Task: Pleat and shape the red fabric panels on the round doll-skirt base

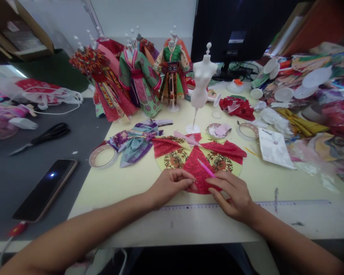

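Note:
A small doll dress [198,164] lies spread on the table, red with flowered black-and-cream panels and a pink collar. My left hand [172,186] is at its lower left edge, thumb and forefinger pinched together. A tiny pale speck shows at those fingertips, too small to name. Between the fingers of my right hand [232,194] is a slim pink pen-like tool [206,169], its pale tip pointing up and left over the red cloth. The thumb and forefinger of that hand reach toward the dress's lower right edge.
Behind the dress stands a bare white mannequin [203,82], beside several dressed ones [140,80]. A purple-and-blue garment [137,143] and tape roll [103,156] lie left. Scissors [43,136] and a phone [46,191] rest on the grey mat. A clear ruler [298,203] lies in front.

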Tool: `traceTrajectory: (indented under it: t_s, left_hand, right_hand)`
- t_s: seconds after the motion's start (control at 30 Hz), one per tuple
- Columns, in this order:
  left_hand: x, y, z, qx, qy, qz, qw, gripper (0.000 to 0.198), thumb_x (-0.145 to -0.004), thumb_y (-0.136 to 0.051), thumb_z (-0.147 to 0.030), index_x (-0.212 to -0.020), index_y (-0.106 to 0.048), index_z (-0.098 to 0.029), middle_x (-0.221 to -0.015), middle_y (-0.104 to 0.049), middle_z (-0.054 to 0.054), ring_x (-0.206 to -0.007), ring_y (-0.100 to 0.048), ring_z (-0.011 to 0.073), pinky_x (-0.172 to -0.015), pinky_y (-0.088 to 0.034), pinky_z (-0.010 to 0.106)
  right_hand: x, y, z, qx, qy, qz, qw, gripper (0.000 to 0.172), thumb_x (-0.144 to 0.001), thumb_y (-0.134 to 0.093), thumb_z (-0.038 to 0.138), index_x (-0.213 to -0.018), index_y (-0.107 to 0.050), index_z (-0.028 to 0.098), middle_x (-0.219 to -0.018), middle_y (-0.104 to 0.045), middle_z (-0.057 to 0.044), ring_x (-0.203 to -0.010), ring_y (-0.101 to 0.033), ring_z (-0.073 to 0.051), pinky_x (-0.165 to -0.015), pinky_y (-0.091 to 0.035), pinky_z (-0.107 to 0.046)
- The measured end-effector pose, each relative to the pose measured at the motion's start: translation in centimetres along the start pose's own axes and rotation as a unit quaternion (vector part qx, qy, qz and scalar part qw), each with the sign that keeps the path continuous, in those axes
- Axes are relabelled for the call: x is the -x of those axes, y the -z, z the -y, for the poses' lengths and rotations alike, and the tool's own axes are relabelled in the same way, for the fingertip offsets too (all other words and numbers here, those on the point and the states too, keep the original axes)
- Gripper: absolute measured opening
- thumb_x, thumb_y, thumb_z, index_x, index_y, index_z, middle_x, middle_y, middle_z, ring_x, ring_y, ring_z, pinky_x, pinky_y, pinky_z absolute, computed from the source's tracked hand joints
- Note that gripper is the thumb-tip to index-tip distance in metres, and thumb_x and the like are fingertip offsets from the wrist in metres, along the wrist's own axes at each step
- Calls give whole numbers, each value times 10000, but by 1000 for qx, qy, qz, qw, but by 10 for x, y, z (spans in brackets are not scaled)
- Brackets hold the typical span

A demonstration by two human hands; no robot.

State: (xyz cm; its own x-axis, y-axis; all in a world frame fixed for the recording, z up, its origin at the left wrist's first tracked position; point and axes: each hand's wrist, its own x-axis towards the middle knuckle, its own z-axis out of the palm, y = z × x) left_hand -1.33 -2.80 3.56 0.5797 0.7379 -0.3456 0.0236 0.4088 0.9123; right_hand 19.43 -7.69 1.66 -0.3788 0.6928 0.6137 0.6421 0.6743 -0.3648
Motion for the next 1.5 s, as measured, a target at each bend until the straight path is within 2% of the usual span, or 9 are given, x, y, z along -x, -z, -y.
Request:
traceTrajectory:
  t_s: [0.33,0.63,0.83,0.97,1.07,1.17,1.23,1.37,1.5]
  left_hand:
    - [-3,-14,5,-149,-82,-39,985,103,-748,-571,-187,-772,-643,-117,-702,-664,25,-667,-616,124,-652,-473,225]
    - [-5,-13,21,-148,-82,-19,985,136,-774,-547,-236,-766,-631,-129,-691,-665,27,-670,-615,132,-670,-475,234]
    - [-3,-14,18,-231,-112,-40,966,125,-768,-523,-195,-737,-629,-137,-665,-658,14,-626,-591,118,-620,-449,212]
    - [-2,-15,19,-320,-165,-59,931,105,-744,-512,-160,-705,-610,-150,-613,-617,-4,-559,-543,101,-548,-410,195]
    - [2,-17,22,-408,-262,-80,871,106,-727,-504,-139,-661,-586,-152,-570,-564,-5,-541,-492,102,-537,-377,213]
    - [7,-21,24,-445,-368,-68,813,133,-733,-489,-131,-637,-579,-147,-556,-551,10,-564,-479,120,-569,-375,248]
    - [9,-21,22,-412,-359,-55,836,139,-759,-489,-145,-669,-596,-147,-576,-578,17,-577,-498,121,-594,-395,254]
    - [2,-15,15,-157,-142,-53,976,132,-808,-523,-238,-802,-612,-141,-744,-664,38,-707,-601,129,-679,-465,246]
    - [-5,-11,13,52,-39,-40,997,176,-768,-607,-276,-843,-597,-116,-826,-677,54,-761,-621,132,-734,-480,262]
  right_hand:
    - [-5,-18,3,-7,-17,-28,999,262,-738,-577,96,-997,-568,136,-865,-578,-95,-777,-550,-178,-657,-483,-315]
    - [0,-22,0,26,32,-17,999,214,-750,-565,88,-952,-590,154,-775,-580,-63,-738,-544,-158,-657,-476,-306]
    - [0,-23,0,68,59,-9,996,166,-738,-576,85,-889,-570,153,-727,-558,-53,-748,-547,-170,-681,-483,-321]
    - [1,-27,4,94,63,-9,993,126,-740,-557,84,-840,-550,161,-703,-551,-41,-718,-542,-159,-673,-480,-315]
    - [1,-26,2,111,47,-12,993,107,-734,-554,85,-808,-540,161,-695,-552,-41,-693,-534,-158,-638,-470,-301]
    - [-1,-21,-6,104,-18,-45,993,112,-738,-538,74,-801,-538,167,-699,-557,-35,-665,-529,-149,-611,-460,-287]
    - [-2,-17,-10,93,-43,-57,993,122,-750,-519,64,-812,-539,168,-706,-561,-36,-665,-534,-146,-617,-463,-289]
    - [-2,-16,-5,10,-30,-58,998,172,-761,-554,79,-902,-577,175,-793,-587,-55,-735,-567,-150,-644,-483,-283]
    - [-1,-19,0,-30,-42,-66,997,185,-757,-573,87,-914,-600,179,-811,-591,-55,-736,-577,-150,-652,-492,-290]
